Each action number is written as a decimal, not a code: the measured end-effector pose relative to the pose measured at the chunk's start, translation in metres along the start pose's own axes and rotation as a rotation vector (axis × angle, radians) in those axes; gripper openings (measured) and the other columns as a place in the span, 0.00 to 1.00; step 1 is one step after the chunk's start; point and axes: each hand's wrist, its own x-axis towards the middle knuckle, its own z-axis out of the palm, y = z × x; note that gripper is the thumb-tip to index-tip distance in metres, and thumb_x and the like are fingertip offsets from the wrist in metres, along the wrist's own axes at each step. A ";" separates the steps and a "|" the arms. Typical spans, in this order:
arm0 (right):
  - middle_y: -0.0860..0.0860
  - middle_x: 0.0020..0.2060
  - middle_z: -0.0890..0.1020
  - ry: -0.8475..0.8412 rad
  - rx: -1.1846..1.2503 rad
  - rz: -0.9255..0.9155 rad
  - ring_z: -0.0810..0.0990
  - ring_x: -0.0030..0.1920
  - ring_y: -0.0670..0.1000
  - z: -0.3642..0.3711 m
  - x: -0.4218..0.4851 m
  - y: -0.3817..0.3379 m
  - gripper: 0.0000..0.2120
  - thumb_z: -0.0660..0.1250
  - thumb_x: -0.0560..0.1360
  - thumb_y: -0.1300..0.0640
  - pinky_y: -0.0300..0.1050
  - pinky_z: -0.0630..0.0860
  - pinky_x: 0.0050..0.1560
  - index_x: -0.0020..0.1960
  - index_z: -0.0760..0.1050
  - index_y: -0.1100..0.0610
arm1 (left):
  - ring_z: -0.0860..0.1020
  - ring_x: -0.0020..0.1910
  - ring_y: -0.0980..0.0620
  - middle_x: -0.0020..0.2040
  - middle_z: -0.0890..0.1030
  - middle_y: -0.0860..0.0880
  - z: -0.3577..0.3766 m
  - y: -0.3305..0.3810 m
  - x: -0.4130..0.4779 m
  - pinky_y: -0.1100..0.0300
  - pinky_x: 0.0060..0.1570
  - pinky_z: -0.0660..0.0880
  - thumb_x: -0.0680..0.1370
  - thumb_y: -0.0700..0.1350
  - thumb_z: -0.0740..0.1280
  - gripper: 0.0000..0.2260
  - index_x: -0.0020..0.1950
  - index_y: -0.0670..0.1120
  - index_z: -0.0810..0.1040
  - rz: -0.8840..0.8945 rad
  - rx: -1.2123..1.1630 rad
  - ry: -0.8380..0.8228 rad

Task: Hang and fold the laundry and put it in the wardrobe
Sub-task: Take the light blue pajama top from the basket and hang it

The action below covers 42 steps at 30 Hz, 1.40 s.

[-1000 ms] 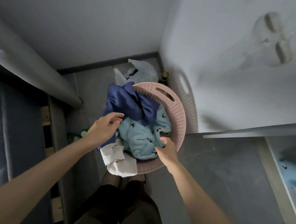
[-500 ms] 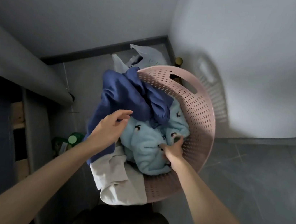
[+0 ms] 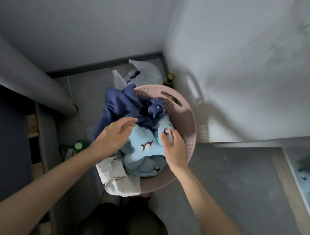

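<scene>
Over the basket [image 3: 184, 121], the right hand [image 3: 173, 149] grips a fold of the blue garment [image 3: 141, 151] lying inside it. The left hand [image 3: 114, 137] is held above the basket's left side, fingers loose, grasping nothing. A navy garment [image 3: 120, 103] drapes over the basket's far-left rim, a white garment [image 3: 122, 182] over its near rim. A bag [image 3: 146, 72] lies behind the basket.

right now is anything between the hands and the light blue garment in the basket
Nothing visible. The right hand grips the light blue garment, which lies on top; the left hand is open just over it.
</scene>
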 end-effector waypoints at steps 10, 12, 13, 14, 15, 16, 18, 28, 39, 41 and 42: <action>0.52 0.51 0.83 0.349 -0.031 -0.213 0.79 0.51 0.53 -0.171 -0.123 -0.136 0.13 0.62 0.78 0.50 0.41 0.70 0.46 0.60 0.77 0.54 | 0.75 0.56 0.54 0.61 0.77 0.50 -0.060 0.154 -0.087 0.69 0.46 0.66 0.81 0.40 0.58 0.15 0.66 0.49 0.72 0.155 0.060 0.045; 0.53 0.45 0.84 0.368 -0.053 -0.230 0.80 0.46 0.55 -0.201 -0.150 -0.156 0.13 0.63 0.78 0.50 0.45 0.74 0.48 0.60 0.77 0.53 | 0.75 0.56 0.54 0.61 0.77 0.50 -0.069 0.184 -0.105 0.68 0.47 0.66 0.81 0.39 0.57 0.15 0.67 0.47 0.71 0.209 0.066 0.032; 0.52 0.39 0.83 0.385 -0.068 -0.255 0.79 0.42 0.55 -0.216 -0.164 -0.164 0.12 0.63 0.78 0.49 0.46 0.74 0.46 0.58 0.77 0.52 | 0.74 0.55 0.55 0.60 0.76 0.51 -0.073 0.199 -0.114 0.68 0.47 0.66 0.81 0.39 0.57 0.16 0.68 0.47 0.71 0.235 0.070 0.012; 0.51 0.35 0.81 0.406 -0.083 -0.281 0.78 0.38 0.54 -0.230 -0.179 -0.173 0.12 0.63 0.78 0.48 0.46 0.74 0.43 0.56 0.78 0.51 | 0.74 0.55 0.56 0.60 0.76 0.52 -0.076 0.214 -0.124 0.70 0.46 0.67 0.81 0.39 0.56 0.15 0.68 0.47 0.70 0.264 0.083 -0.006; 0.51 0.34 0.80 0.432 -0.094 -0.301 0.78 0.37 0.53 -0.244 -0.194 -0.182 0.11 0.62 0.78 0.47 0.45 0.73 0.42 0.54 0.78 0.50 | 0.73 0.54 0.56 0.59 0.75 0.53 -0.080 0.227 -0.135 0.72 0.44 0.67 0.81 0.39 0.56 0.15 0.68 0.47 0.70 0.298 0.099 -0.021; 0.51 0.35 0.81 0.460 -0.101 -0.316 0.78 0.38 0.52 -0.258 -0.210 -0.190 0.11 0.61 0.78 0.46 0.44 0.72 0.41 0.53 0.77 0.49 | 0.73 0.54 0.56 0.59 0.75 0.53 -0.082 0.240 -0.144 0.74 0.43 0.67 0.81 0.40 0.57 0.15 0.68 0.47 0.70 0.334 0.106 -0.036; 0.50 0.38 0.82 0.517 -0.105 -0.341 0.79 0.40 0.52 -0.285 -0.238 -0.205 0.10 0.60 0.78 0.45 0.43 0.72 0.40 0.52 0.77 0.48 | 0.75 0.55 0.54 0.61 0.75 0.54 -0.088 0.265 -0.163 0.71 0.45 0.68 0.81 0.41 0.57 0.16 0.68 0.49 0.70 0.393 0.113 -0.070; 0.43 0.40 0.82 0.931 0.033 -0.546 0.78 0.41 0.42 -0.384 -0.379 -0.283 0.09 0.63 0.78 0.50 0.34 0.73 0.45 0.53 0.79 0.51 | 0.76 0.53 0.54 0.61 0.74 0.56 -0.102 0.372 -0.242 0.63 0.45 0.70 0.81 0.42 0.58 0.16 0.67 0.54 0.69 0.702 0.170 -0.160; 0.35 0.43 0.80 1.056 0.065 -0.765 0.78 0.46 0.38 -0.442 -0.492 -0.284 0.07 0.62 0.79 0.54 0.38 0.73 0.49 0.52 0.78 0.47 | 0.74 0.61 0.56 0.66 0.72 0.58 -0.060 0.464 -0.347 0.62 0.61 0.71 0.82 0.46 0.56 0.15 0.68 0.56 0.68 1.048 0.122 -0.414; 0.40 0.46 0.81 1.088 0.054 -0.790 0.78 0.48 0.39 -0.455 -0.514 -0.275 0.08 0.62 0.79 0.54 0.37 0.73 0.50 0.53 0.79 0.50 | 0.75 0.60 0.56 0.65 0.73 0.59 -0.047 0.479 -0.375 0.64 0.57 0.73 0.82 0.48 0.56 0.15 0.68 0.57 0.67 1.081 0.107 -0.504; 0.42 0.48 0.81 1.108 0.053 -0.790 0.78 0.49 0.38 -0.462 -0.526 -0.270 0.08 0.62 0.79 0.55 0.34 0.72 0.52 0.54 0.79 0.51 | 0.77 0.57 0.56 0.64 0.73 0.59 -0.039 0.487 -0.389 0.64 0.55 0.74 0.81 0.49 0.57 0.16 0.69 0.57 0.66 1.091 0.109 -0.545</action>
